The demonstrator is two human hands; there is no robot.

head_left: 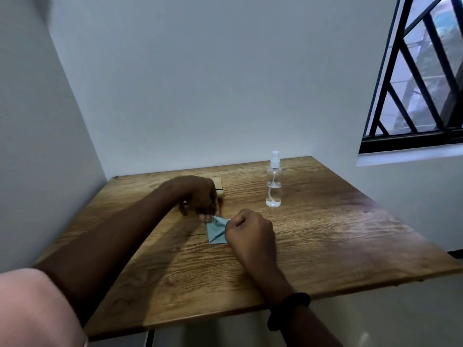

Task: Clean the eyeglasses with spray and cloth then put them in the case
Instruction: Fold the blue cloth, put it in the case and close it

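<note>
A small light-blue cleaning cloth [217, 231] hangs folded just above the wooden table [325, 234], near its middle. My left hand [200, 195] pinches the cloth's upper left corner. My right hand [250, 230] grips its right edge with closed fingers. A clear spray bottle [273, 182] with a white nozzle stands upright behind and to the right of my hands. A tan eyeglass case [220, 189] lies behind my left hand and is mostly hidden by it. The eyeglasses are not visible.
The table stands in a corner, with walls at its left and far sides. A barred window [421, 78] is at the upper right. A black band [288, 309] is on my right wrist.
</note>
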